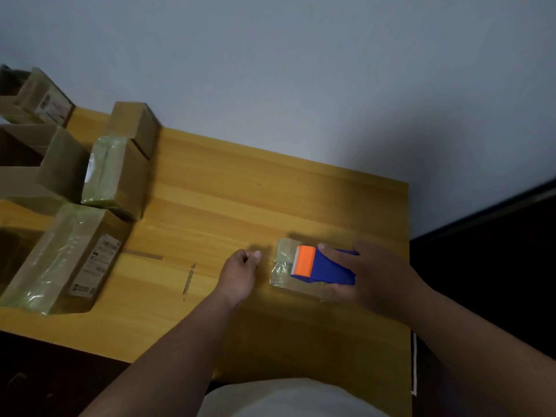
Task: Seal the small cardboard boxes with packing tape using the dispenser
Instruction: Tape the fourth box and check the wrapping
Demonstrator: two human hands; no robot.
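Gripping the blue-and-orange dispenser (323,266), the right hand (376,272) presses it onto the small box (285,266) near the bench's (240,191) right edge; left hand (240,275) curled, holding nothing; keep the blade flat, pull steadily; labels on taped boxes (60,260) at the left edge are unreadable

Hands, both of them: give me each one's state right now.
Left hand: fingers curled, holding nothing, beside the small box.
Right hand: grips the blue and orange tape dispenser on that box.

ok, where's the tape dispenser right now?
Head view, right side: the blue and orange plastic tape dispenser sits on the small taped cardboard box, gripped by the right hand.
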